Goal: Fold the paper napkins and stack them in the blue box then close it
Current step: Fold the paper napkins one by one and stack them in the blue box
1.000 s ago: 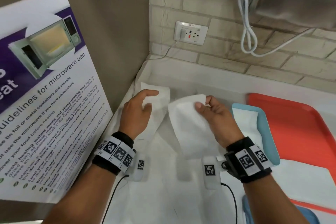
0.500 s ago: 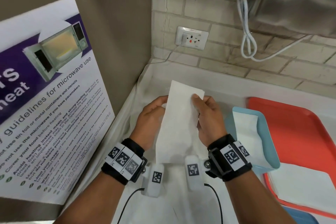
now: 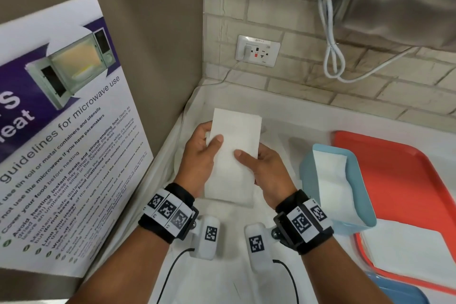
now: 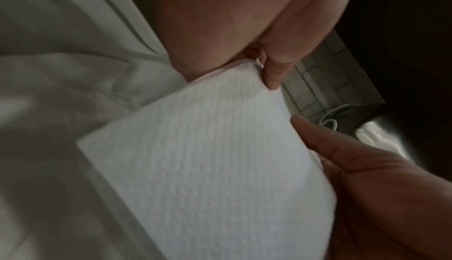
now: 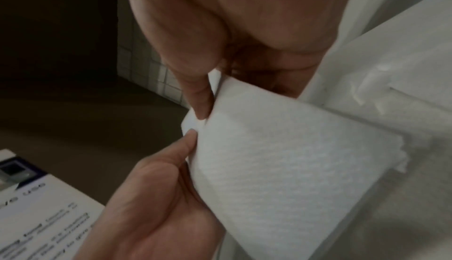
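A white paper napkin (image 3: 234,153), folded into a long narrow strip, is held up above the counter between both hands. My left hand (image 3: 201,155) grips its left edge with the thumb on top. My right hand (image 3: 265,170) pinches its right edge, thumb across the face. The wrist views show the same napkin (image 4: 208,167) (image 5: 293,157) pinched at its edges. To the right stands the open light-blue box (image 3: 362,195) on an orange tray (image 3: 407,180), with folded napkins (image 3: 333,180) inside it.
A white cloth (image 3: 222,266) covers the counter under my hands. A microwave guidelines poster (image 3: 61,143) leans at the left. A brick wall with a socket (image 3: 257,50) and a looped white cable (image 3: 333,57) stands behind. A flat white napkin (image 3: 407,249) lies on the tray.
The hands came together from apart, folding the napkin's two halves onto each other into a narrow strip. Both hands now hold it lower and flatter.
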Motion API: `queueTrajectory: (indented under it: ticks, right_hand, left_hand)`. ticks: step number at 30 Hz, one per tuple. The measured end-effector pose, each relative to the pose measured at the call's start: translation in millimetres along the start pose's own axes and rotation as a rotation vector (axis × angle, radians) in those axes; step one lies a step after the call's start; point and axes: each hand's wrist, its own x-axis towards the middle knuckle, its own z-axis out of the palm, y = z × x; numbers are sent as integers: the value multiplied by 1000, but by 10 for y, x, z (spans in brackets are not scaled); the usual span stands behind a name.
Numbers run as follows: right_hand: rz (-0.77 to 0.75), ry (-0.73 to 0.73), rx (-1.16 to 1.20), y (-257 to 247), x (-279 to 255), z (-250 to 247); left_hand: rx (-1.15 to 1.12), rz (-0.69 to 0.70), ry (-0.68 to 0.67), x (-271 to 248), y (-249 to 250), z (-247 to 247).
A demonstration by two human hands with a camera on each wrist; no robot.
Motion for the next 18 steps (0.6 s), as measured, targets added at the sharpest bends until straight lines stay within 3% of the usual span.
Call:
queueTrajectory:
  ticks: [11,18]
  right_hand:
    - [-147,-80,-167,17,58,47]
    - [-126,27,-87,141,75,35]
  left_hand:
    - [43,-26,19,42,31,-25]
    - [68,-5,28,28,23,25]
